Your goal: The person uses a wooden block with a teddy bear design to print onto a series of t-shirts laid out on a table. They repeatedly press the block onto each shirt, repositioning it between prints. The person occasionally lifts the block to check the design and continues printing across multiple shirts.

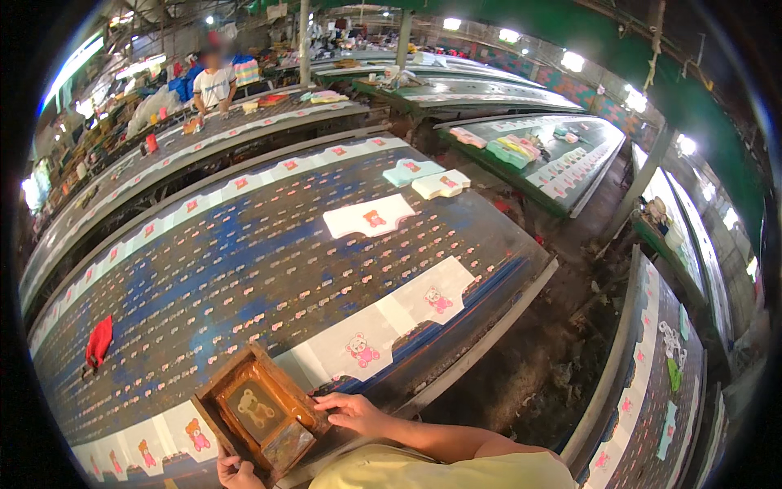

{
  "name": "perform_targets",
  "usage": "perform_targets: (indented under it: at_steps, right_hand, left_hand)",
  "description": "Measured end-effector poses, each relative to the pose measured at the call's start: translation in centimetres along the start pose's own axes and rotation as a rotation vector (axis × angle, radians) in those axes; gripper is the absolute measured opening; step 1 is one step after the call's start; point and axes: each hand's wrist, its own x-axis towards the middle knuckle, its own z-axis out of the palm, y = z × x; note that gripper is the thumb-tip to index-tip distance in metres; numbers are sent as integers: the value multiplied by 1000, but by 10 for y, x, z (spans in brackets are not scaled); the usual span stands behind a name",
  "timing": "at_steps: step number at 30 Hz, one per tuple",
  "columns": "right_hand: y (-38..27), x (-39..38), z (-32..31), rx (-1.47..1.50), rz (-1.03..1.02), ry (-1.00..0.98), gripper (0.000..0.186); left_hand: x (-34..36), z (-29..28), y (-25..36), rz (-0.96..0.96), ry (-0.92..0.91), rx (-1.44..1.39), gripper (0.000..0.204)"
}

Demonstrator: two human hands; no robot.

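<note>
A wooden screen-printing frame [221,373] is tilted over the near edge of the long table, with a bear outline on its mesh [257,409]. Orange-brown smears coat its inner walls, and a flat greyish piece [289,447] lies at its near end. My left hand [236,471] grips the frame's near left corner, while my right hand [354,413] holds its right side, fingers over the rim. White cloth pieces with pink bears flank the frame: a fully printed bear [197,434] to the left, a paler bear [362,350] to the right.
The long dark table [269,244] carries a red cloth [99,341], a white printed piece [371,216] and small stacks of cloth [440,184]. Another person [214,88] stands behind the far-left table. More tables [570,151] and a post [652,175] stand to the right.
</note>
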Motion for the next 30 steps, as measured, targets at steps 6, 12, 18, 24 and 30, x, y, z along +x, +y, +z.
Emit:
perform_targets:
  at_steps: [6,12,18,24,30]
  right_hand:
    - [-103,30,-66,-735,-252,-239,63]
    - [-355,41,-267,-1108,61,315,65]
    - [-488,-32,-295,-1775,-40,1415,82]
    - [-476,-38,-302,-1651,-441,806,61]
    - [-330,4,-265,-1331,-748,797,43]
  left_hand:
    - [21,9,14,-277,7,-313,82]
    - [31,15,31,-254,-128,-374,112]
    - [31,16,28,-223,-111,-394,115]
    - [26,7,24,-181,-83,-427,118]
    - [15,7,17,-67,43,-610,39]
